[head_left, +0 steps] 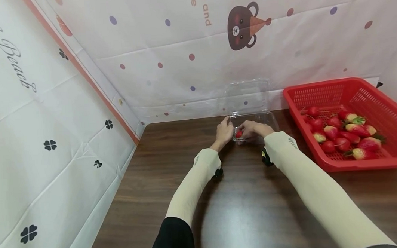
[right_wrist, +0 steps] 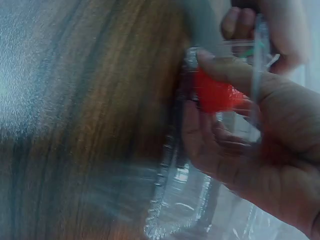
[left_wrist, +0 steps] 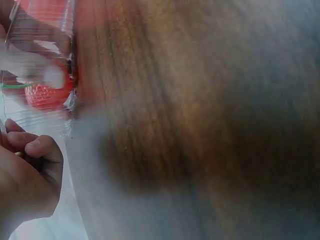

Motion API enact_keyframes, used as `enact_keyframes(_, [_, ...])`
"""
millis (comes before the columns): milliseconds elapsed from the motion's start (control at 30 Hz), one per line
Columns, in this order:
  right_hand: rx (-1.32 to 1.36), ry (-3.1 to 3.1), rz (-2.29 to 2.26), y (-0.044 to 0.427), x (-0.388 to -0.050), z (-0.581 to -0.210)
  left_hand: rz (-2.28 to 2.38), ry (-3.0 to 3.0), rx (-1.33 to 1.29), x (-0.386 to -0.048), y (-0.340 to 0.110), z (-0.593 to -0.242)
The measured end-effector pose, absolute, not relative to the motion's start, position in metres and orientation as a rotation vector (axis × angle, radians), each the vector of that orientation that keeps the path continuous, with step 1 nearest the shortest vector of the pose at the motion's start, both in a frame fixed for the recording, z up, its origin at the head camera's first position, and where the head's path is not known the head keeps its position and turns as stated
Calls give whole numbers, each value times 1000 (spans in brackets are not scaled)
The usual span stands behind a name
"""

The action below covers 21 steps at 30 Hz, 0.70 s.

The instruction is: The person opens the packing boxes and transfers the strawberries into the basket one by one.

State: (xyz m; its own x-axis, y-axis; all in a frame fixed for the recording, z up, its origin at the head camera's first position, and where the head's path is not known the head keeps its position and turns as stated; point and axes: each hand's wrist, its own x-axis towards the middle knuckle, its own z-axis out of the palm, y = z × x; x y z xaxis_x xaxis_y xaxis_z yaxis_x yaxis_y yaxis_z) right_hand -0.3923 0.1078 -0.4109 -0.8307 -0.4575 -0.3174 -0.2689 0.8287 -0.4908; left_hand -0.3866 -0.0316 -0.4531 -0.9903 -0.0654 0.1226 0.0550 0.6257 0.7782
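Observation:
A clear plastic clamshell box (head_left: 260, 117) stands near the back edge of the table, its lid (head_left: 247, 95) raised against the wall cloth. My left hand (head_left: 224, 130) grips the box at its left edge, fingers curled in the left wrist view. Over the box's near part, my right hand (head_left: 252, 129) reaches in from the right. In the right wrist view its thumb and fingers pinch a red fruit (right_wrist: 215, 92) inside the box wall. A thin green stem shows beside the fruit (left_wrist: 47, 95) in the left wrist view. The fruit's exact kind is unclear.
To the right stands a red plastic basket (head_left: 325, 161) holding several strawberries (head_left: 357, 130) and rounder red fruits (head_left: 342, 144). Printed white cloth (head_left: 169, 77) hangs behind and to the left of the brown wood-grain table (head_left: 154, 186).

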Motion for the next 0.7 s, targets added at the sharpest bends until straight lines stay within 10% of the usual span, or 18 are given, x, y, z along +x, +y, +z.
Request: enact_keyframes(700, [-508, 2240, -699, 125, -390, -418, -1233, -2769, 33, -370, -23, -462])
